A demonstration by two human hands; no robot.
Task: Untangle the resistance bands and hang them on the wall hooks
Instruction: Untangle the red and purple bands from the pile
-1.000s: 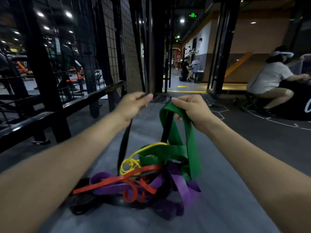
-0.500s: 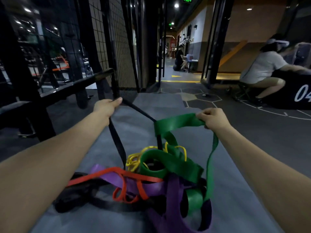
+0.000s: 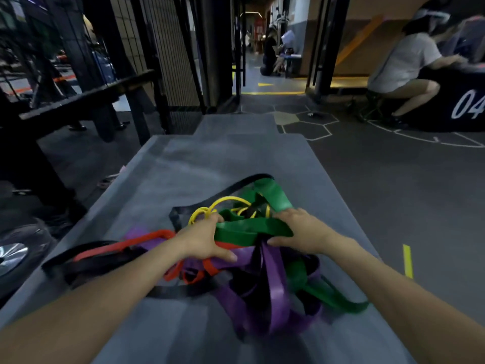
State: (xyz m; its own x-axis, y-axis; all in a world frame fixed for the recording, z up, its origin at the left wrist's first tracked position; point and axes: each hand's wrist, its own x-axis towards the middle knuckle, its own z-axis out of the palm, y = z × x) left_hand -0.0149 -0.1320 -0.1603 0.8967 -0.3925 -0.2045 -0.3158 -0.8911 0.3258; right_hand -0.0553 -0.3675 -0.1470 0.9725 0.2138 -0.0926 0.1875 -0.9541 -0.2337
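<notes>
One head-worn view, angled forward and down over your arms.

You look from your own head height onto a grey mat [image 3: 220, 164] on the gym floor, with your forearms entering from the bottom corners and your left hand [image 3: 203, 239] and right hand [image 3: 301, 231] close below the lens at the tangle of bands [image 3: 252, 261]. The wide lens bends the edges; farther ahead a corridor [image 3: 262, 74] recedes. No second view overlaps it.
</notes>
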